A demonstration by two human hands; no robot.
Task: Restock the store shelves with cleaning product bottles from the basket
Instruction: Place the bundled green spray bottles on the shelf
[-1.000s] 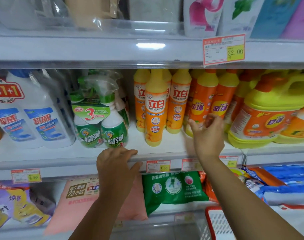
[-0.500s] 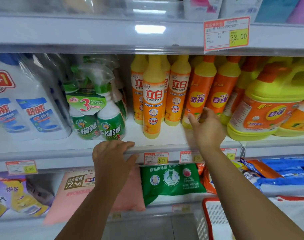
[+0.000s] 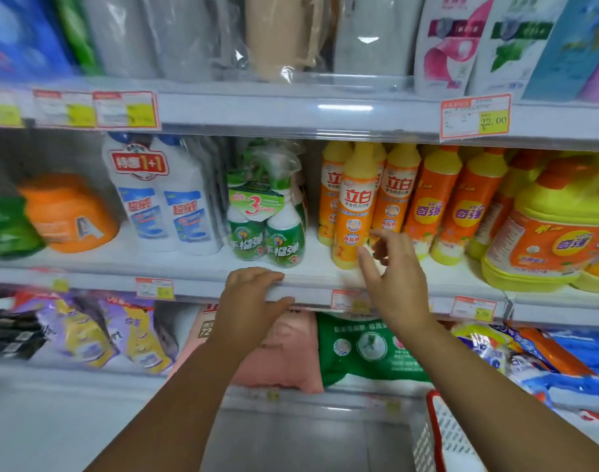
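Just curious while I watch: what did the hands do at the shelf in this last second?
The right hand slid left, away from the orange bottles to the front yellow bottle, fingers spread, holding nothing. The left hand stayed holding the shelf edge. Nothing on the shelf shifted.

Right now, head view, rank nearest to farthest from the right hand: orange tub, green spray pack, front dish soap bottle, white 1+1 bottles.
From the right hand:
1. front dish soap bottle, just left of its fingers
2. green spray pack, behind the left hand gripping the shelf edge
3. white 1+1 bottles, left of centre
4. orange tub, far left
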